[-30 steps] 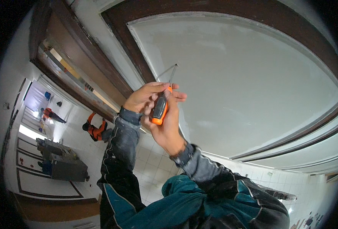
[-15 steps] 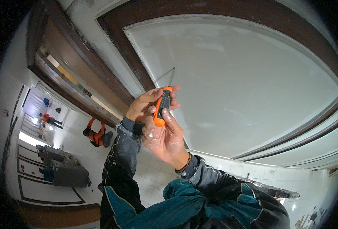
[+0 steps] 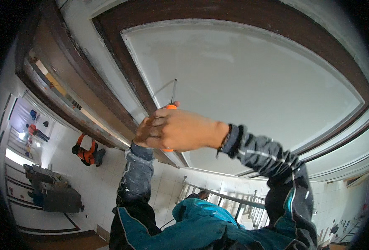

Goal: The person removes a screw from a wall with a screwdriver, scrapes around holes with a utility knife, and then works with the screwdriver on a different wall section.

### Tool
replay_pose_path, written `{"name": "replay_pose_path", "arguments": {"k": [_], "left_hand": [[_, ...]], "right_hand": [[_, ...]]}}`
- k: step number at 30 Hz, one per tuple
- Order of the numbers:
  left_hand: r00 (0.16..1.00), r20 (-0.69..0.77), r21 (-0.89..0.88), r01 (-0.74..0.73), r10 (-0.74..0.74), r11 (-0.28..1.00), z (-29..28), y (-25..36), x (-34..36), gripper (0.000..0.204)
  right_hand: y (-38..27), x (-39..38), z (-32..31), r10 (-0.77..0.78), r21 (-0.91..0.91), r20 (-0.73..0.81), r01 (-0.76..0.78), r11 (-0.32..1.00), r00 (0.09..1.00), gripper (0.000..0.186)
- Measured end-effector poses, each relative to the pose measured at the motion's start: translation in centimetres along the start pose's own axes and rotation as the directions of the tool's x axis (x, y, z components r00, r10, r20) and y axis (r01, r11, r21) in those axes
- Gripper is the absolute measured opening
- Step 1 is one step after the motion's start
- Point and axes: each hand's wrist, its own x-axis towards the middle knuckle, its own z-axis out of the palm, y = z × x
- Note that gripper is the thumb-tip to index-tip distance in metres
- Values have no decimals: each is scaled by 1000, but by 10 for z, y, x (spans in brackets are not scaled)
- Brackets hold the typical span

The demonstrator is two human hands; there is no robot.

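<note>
Both hands are raised at a screwdriver (image 3: 171, 107) with an orange and black handle. Its thin shaft points up to a small spot (image 3: 176, 80) near the left edge of a pale panel (image 3: 251, 91). My right hand (image 3: 188, 130) is wrapped over the handle, its back toward me, and covers most of it. Beside and behind it is my left hand (image 3: 142, 132), closed about the same handle; its fingers are largely hidden, with one fingertip showing by the handle's top.
Dark wooden trim (image 3: 128, 50) frames the panel. A metal ladder (image 3: 234, 198) stands below me, over white floor tiles. Far down at left, a person in orange (image 3: 88, 153) works near the wall, another person (image 3: 37, 132) is farther off, and a grey cabinet-like block (image 3: 61, 199) stands nearby.
My right hand has turned from palm-up under the handle to wrapped over it, with its elbow swung out to the right. The view has shifted, showing the ladder below.
</note>
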Motion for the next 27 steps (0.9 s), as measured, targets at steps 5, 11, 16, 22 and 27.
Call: {"name": "replay_pose_path", "arguments": {"k": [5, 11, 16, 22, 27], "left_hand": [[883, -469, -38, 7, -25, 999, 43, 6, 8, 58], [313, -703, 628, -147, 638, 765, 127, 32, 14, 56], [182, -978, 96, -56, 104, 994, 147, 67, 27, 54], [358, -913, -231, -58, -196, 971, 125, 80, 9, 55], [754, -426, -611, 168, -500, 773, 102, 104, -2, 59]], "right_hand": [[24, -3, 21, -108, 58, -21, 109, 992, 994, 16], [11, -11, 50, -16, -125, -425, -41, 991, 905, 19], [3, 9, 63, 314, 100, -501, -306, 947, 806, 22], [-2, 8, 57, 332, -187, -365, -418, 889, 870, 51], [13, -15, 10, 447, -145, -272, -496, 856, 852, 67]]}}
